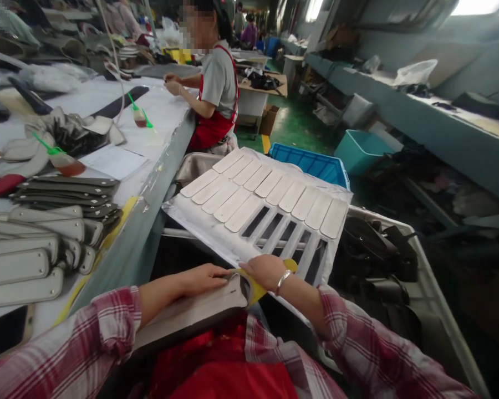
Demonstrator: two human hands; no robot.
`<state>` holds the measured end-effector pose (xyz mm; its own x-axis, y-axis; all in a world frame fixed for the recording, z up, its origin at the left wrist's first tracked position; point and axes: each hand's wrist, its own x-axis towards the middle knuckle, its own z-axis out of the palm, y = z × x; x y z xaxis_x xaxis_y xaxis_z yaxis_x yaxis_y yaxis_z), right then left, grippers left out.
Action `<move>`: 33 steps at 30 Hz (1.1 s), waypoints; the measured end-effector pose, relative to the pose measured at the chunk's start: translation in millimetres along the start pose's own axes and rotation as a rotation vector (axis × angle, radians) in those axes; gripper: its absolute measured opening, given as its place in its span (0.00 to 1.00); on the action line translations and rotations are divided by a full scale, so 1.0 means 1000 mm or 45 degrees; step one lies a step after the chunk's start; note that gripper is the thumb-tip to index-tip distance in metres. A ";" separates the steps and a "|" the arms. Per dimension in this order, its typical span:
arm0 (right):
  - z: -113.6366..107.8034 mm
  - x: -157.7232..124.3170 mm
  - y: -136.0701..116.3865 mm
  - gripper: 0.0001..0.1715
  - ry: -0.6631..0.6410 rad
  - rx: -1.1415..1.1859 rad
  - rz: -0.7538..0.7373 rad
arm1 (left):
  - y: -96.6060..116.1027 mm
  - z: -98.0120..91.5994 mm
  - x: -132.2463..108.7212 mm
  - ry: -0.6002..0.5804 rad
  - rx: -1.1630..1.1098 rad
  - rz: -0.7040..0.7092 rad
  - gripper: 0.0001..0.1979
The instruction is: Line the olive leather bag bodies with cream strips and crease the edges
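Off-white on the broad upper face, dark along the near edge: long panel point(183, 318), laid across the lap, with the right-hand end up between both hands. Close to that end, a short dark mark (slit or stitch, cannot tell which). Slightly uneven at the end edge. Against it, yellow strip point(256, 292), bent into a curve, greyish on the inner side, with a rounded tip showing beyond the back of the right hand. Joined to the panel or merely held against it: cannot tell.

Left hand point(203, 279): palm down on the panel, with fingers nearly straight and close together, resting on the upper face and pointing toward the strip. Right hand point(266, 271): closed on the yellow strip, with some fingers hidden from view. Set near each other — left fingertips just beside the right hand, contact uncertain. On the right wrist, silver-coloured bracelet point(283, 281).

Just beyond the hands, tilted board point(183, 211) with a white covering, bearing pale rounded pieces point(242, 211) in two rows, with dark slots at the near right — alongside, to the left, worktable point(164, 113) with stacked dark strips point(66, 191).
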<state>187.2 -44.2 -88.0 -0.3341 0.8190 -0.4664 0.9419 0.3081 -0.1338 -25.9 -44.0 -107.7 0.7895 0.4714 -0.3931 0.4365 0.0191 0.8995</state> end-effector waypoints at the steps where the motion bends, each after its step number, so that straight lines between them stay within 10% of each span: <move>1: -0.001 0.005 0.001 0.38 -0.016 -0.030 -0.025 | -0.002 -0.004 0.001 -0.043 -0.065 0.000 0.22; 12: 0.010 0.036 -0.008 0.35 0.088 -0.074 -0.225 | -0.028 -0.032 0.029 -0.416 -0.349 0.019 0.31; 18: 0.006 0.048 -0.006 0.30 0.108 -0.123 -0.419 | -0.038 -0.017 0.032 -0.210 -1.034 -0.028 0.33; 26: 0.000 0.049 -0.013 0.26 0.035 -0.147 -0.624 | -0.041 -0.020 0.028 -0.183 -0.362 -0.069 0.33; 33: 0.000 0.053 -0.019 0.26 -0.018 -0.151 -0.652 | -0.048 -0.013 0.026 -0.062 -0.383 -0.305 0.35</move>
<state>152.2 -6.8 -110.1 -0.7493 0.5429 -0.3793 0.6477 0.7202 -0.2485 -32.2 -21.7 -159.0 0.7033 0.3795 -0.6011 0.4709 0.3847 0.7938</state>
